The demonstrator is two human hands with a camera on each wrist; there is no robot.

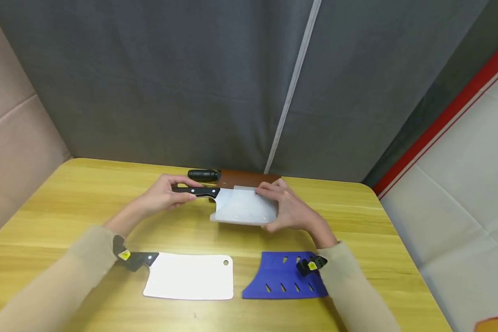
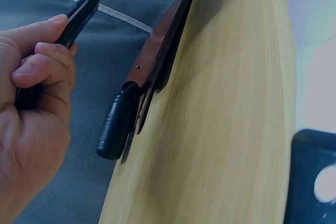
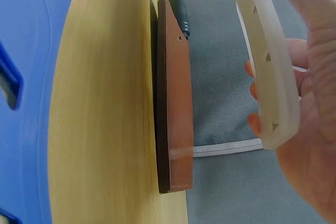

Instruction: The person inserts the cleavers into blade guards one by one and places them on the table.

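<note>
The left hand (image 1: 163,196) curled around the black riveted handle of a steel cleaver (image 1: 196,191), held just above the yellow wooden table (image 1: 66,207) near its far edge. The right hand (image 1: 288,208) clasped a translucent white plastic blade sheath (image 1: 245,207), thumb on one face and fingers behind, with the blade sitting inside it — how deep, the pictures did not show. Judging by this, the step in hand was the mating of cleaver and sheath. The next move would call for a straight pull or push along the blade's line, fingers kept off the open edge. Behind them lay a brown-sheathed knife with a black handle (image 1: 232,177); nearer the person lay a bare white-bladed cleaver (image 1: 188,276) and a blue slotted plastic sheath (image 1: 280,276).
</note>
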